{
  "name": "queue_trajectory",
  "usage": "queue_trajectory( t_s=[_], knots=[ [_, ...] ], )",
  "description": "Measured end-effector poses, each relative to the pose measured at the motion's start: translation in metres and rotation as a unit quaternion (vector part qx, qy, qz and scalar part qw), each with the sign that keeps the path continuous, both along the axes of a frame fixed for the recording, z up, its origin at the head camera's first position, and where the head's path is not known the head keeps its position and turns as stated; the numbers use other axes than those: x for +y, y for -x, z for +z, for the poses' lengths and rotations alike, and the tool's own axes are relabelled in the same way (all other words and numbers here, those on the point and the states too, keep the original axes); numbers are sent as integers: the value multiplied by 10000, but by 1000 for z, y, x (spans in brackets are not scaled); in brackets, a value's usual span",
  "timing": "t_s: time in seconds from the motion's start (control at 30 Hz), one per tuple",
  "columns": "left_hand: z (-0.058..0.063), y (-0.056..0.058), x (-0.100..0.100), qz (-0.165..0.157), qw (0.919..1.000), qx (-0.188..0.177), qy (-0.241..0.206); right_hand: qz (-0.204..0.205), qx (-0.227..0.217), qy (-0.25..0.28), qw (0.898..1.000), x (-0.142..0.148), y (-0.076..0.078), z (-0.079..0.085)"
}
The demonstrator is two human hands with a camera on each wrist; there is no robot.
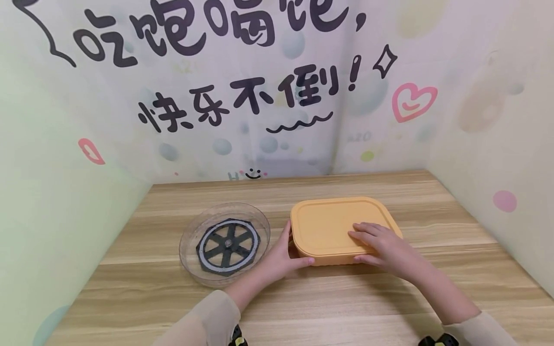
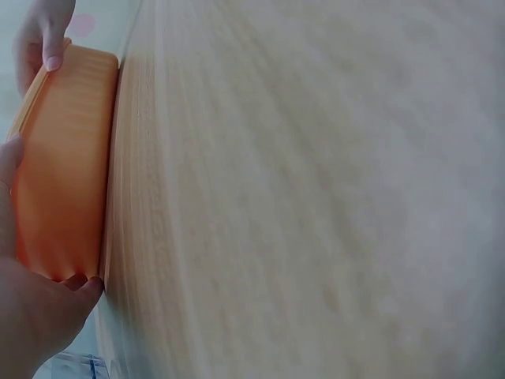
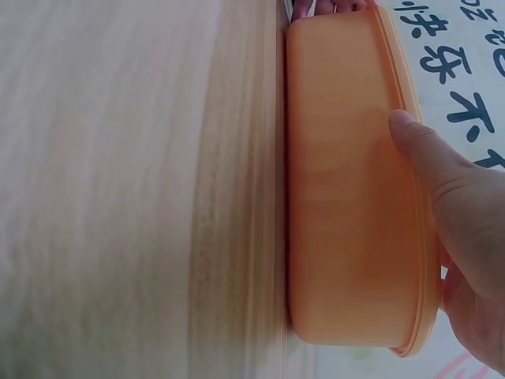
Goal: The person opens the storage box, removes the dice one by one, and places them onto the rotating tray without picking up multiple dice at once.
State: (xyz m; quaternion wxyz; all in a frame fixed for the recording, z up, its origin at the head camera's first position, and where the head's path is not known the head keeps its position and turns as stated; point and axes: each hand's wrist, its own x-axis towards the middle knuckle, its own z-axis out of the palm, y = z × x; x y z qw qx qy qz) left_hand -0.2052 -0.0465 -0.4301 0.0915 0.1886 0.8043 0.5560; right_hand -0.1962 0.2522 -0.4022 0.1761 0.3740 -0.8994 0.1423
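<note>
An orange box (image 1: 333, 261) with a lighter orange lid (image 1: 329, 223) sits on the wood-grain table (image 1: 329, 307), right of the middle and near the back wall. The lid lies on top of it.

The left hand (image 1: 281, 258) grips the box at its near left corner: the thumb is spread away from the fingers and lies along the front, while the fingers wrap the left end, partly hidden behind the corner. The right hand (image 1: 385, 246) pinches the lid's near edge toward the right, fingers close together on top and thumb against the front at the rim; it covers the near right corner in the head view.

To the left stands a round clear dish (image 1: 186, 250). A black spoked wheel (image 1: 228, 243) with a pale ring shows within its outline; whether it lies inside or underneath, I cannot tell. The left hand fills the gap between dish and box, and its forearm runs close past the dish's near right edge. Beige sleeves (image 1: 216, 315) cover both arms, with black devices at the wrists. Behind, the back wall (image 1: 255, 144) carries large dark writing, a pink heart (image 1: 414, 102) and pale bubbles.
</note>
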Motion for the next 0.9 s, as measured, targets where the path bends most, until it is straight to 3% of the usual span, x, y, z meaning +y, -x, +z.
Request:
queue_trajectory(
  t_s=[0.9],
  knots=[
    [1, -2, 0, 61, 9999, -40, 135, -36, -249, 87, 9996, -1, 0, 2]
  ],
)
